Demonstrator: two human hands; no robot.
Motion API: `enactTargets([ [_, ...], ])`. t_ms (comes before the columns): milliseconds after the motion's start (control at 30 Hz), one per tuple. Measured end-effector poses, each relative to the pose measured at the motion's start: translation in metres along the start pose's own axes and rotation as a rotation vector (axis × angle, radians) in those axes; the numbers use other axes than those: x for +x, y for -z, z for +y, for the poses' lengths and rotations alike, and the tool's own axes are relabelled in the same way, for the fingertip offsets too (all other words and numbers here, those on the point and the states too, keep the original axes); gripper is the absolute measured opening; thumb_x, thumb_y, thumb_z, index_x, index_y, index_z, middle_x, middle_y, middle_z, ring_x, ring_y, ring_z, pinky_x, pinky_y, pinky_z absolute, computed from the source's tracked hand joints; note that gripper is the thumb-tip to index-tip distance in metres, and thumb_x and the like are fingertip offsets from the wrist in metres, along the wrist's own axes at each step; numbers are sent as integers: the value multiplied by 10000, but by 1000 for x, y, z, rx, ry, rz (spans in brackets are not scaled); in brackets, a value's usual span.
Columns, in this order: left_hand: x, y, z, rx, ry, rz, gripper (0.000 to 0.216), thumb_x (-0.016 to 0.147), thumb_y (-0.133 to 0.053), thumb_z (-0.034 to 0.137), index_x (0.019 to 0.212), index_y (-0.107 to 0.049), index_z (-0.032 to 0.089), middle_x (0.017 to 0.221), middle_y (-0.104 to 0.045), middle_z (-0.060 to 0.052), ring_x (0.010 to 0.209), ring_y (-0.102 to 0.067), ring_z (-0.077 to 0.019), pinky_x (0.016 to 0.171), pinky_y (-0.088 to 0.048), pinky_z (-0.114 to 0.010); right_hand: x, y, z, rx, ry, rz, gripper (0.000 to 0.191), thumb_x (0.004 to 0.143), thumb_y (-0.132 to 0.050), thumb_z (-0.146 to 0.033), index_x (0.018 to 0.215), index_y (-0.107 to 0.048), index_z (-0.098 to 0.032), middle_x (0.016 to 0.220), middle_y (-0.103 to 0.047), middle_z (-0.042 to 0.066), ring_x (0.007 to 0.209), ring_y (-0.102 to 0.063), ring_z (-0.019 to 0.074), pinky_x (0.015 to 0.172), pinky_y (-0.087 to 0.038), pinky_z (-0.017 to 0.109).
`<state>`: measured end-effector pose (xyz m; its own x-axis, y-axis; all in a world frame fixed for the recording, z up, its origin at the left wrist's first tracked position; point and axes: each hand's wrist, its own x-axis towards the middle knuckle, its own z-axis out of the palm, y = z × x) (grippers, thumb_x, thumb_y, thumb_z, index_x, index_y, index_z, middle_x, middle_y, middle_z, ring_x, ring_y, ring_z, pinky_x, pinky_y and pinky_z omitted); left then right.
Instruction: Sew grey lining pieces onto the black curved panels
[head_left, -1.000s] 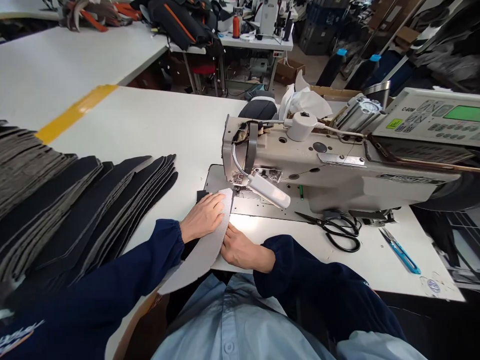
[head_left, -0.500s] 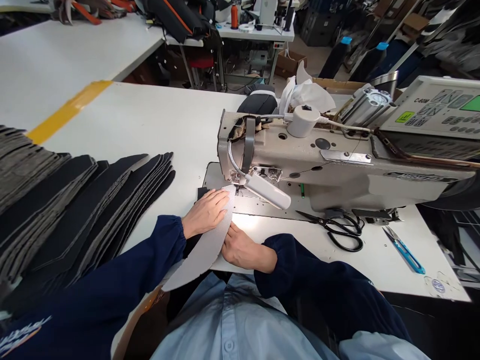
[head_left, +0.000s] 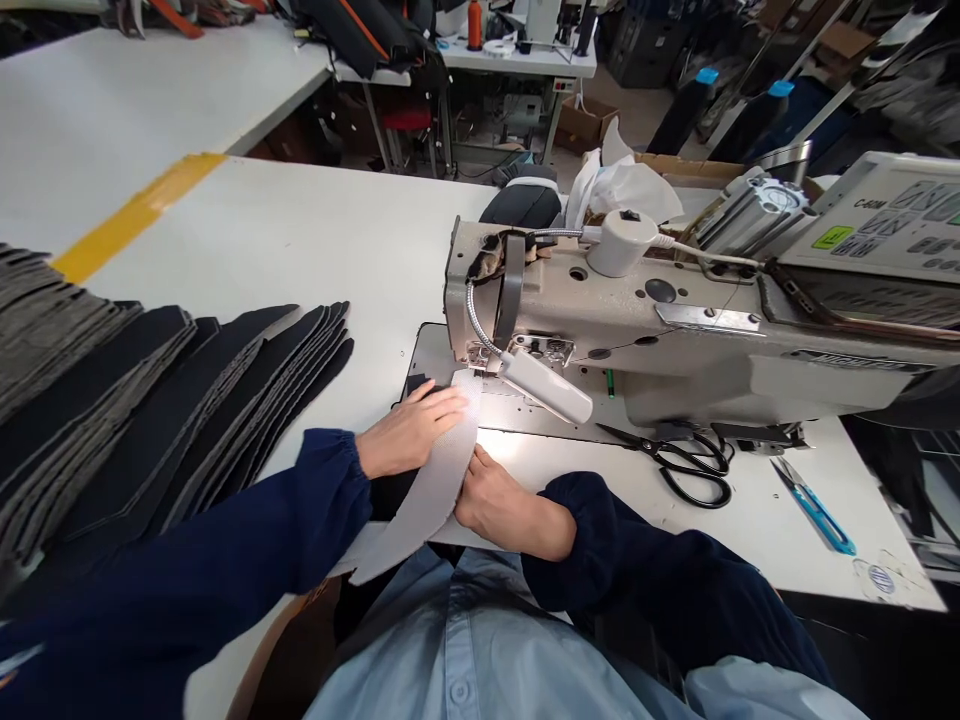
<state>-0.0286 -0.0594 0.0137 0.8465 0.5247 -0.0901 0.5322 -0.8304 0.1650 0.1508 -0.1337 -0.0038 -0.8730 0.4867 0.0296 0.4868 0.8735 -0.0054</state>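
Note:
A curved grey fabric piece (head_left: 439, 475) lies on the white table with its far end under the presser foot of the sewing machine (head_left: 645, 335). My left hand (head_left: 409, 432) rests flat on the piece's left side, fingers stretched toward the needle. My right hand (head_left: 499, 500) presses against the piece's right edge, fingers together and pointing forward. A dark fabric layer shows beneath the grey one at the left.
A fanned stack of black and grey cut pieces (head_left: 150, 420) covers the table's left. Black scissors (head_left: 682, 465) and blue thread snips (head_left: 814, 505) lie right of the needle plate. A control panel (head_left: 885, 220) sits at the far right. A yellow stripe (head_left: 135, 215) marks the table.
The grey piece has fed forward under the needle, its tail shorter at the table edge. Both hands have followed it slightly forward and right.

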Motion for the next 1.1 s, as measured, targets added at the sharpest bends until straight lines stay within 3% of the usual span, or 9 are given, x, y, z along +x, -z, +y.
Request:
enactTargets([
  [167,-38,24,15,-76,-178,-134,487,823,-494,134,1309,-511,112,1376,-551,-118,1376,-397,-245,1194,-191,-441,-5,16,-17,-12,-2,52,203,884,-499,-120,986,-666,-67,973,-694,212,914,-643,293,863,-486,471],
  [400,-41,28,29,-10,-216,-151,459,835,-532,172,1293,-512,153,1254,-597,-118,1258,-502,-227,1182,-212,-434,-10,25,-34,159,135,84,170,882,-440,-71,921,-599,-115,677,-639,86,636,-593,201,573,-465,314],
  [633,-31,10,19,163,-159,-62,351,948,-401,139,1264,-554,152,1354,-567,-96,1276,-496,-191,1181,-212,-395,-3,13,-25,158,85,9,172,869,-445,-58,889,-608,-110,724,-661,111,645,-611,215,567,-470,334],
  [867,-11,15,3,215,-125,-96,384,942,-375,93,1270,-560,167,1371,-563,-86,1308,-469,-196,1168,-232,-429,2,9,-8,130,19,-18,179,868,-448,-32,899,-608,-106,793,-669,139,723,-616,228,635,-471,337],
  [1100,7,14,-10,206,-77,-59,359,947,-407,116,1258,-579,171,1343,-585,-86,1303,-465,-207,1164,-231,-435,7,-4,11,105,-92,43,170,880,-459,-35,879,-606,-120,780,-647,123,726,-596,212,681,-460,334],
])
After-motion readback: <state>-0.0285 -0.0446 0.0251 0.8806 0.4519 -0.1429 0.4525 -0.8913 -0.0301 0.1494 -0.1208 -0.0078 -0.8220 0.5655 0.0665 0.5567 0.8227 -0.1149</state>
